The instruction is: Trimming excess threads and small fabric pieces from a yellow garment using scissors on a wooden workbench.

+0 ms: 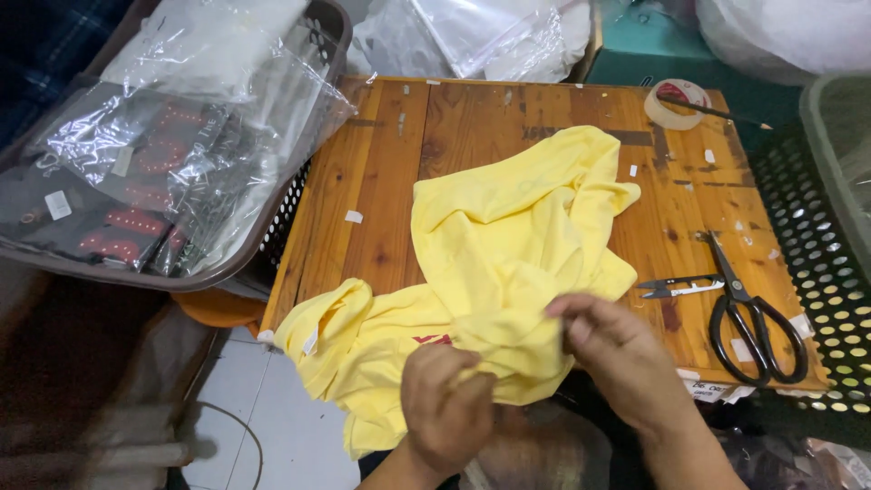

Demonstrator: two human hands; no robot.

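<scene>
Yellow shirt (508, 263) bunched in both hands; scissors (748, 313), tape roll (676, 102) nearby.

Worn wooden table (381, 181) under yellow shirt (508, 236), black scissors (753, 318), thread snips (676, 288), tape roll (676, 102).

You sit in a small garment-packing workshop: beyond your fingers lies a worn wooden worktable (381, 181), to their right black-handled scissors (753, 313), and up left a brown plastic basket (272, 218) of clear-bagged dark shirts (127, 181).
</scene>
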